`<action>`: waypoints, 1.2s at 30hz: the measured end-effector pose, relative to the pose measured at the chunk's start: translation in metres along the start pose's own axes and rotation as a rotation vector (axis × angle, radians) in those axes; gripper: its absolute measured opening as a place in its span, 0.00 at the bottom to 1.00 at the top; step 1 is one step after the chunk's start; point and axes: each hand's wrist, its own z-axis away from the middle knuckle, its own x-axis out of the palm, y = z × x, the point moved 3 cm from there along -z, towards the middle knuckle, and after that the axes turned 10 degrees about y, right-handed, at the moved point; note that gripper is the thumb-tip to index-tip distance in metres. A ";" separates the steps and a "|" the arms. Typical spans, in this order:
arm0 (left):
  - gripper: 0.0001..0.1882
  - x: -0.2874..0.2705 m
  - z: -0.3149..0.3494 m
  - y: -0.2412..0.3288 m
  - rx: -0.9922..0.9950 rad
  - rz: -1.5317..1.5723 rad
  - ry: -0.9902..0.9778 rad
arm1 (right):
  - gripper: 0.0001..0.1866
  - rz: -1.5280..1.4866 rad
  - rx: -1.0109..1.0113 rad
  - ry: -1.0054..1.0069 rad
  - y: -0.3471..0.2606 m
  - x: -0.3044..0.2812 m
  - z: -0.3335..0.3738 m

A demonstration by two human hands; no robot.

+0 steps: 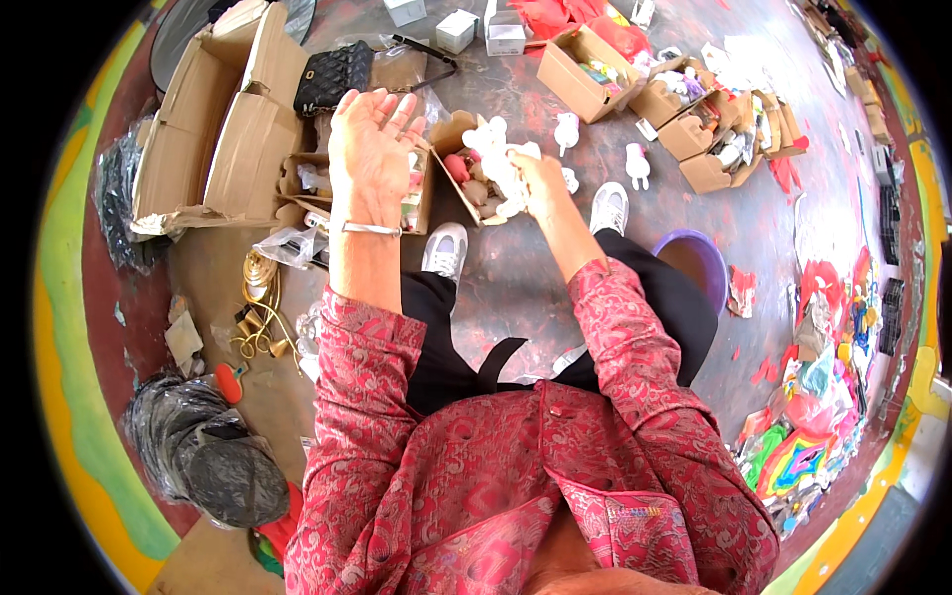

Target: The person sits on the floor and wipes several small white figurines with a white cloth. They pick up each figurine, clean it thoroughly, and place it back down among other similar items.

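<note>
My right hand (540,185) is closed around a white soft toy (496,164), held up over a small open cardboard box (445,139). Pink and brownish toys (474,180) lie inside that box. My left hand (372,159) is raised to the left of the box, palm showing, fingers spread, with nothing in it. On the floor to the right of the held toy lie small white toys (637,166), one (566,132) farther away and another partly behind my right hand. The held toy's exact shape is overexposed.
A large cardboard carton (268,129) and a black quilted bag (332,77) stand at the left. Several filled cardboard boxes (590,74) are at the far right. A purple basin (706,260) sits by my right leg. Gold cord (260,283) and colourful scraps (813,397) lie around.
</note>
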 end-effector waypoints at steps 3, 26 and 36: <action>0.19 -0.001 0.002 0.001 -0.052 0.059 -0.038 | 0.04 -0.073 -0.032 -0.055 0.037 0.004 -0.024; 0.18 -0.009 0.000 0.005 -0.083 0.120 -0.140 | 0.09 0.265 -0.082 -0.073 0.074 0.003 -0.062; 0.20 -0.008 0.001 -0.002 -0.126 0.075 -0.152 | 0.15 1.322 -0.261 0.084 0.072 -0.006 -0.051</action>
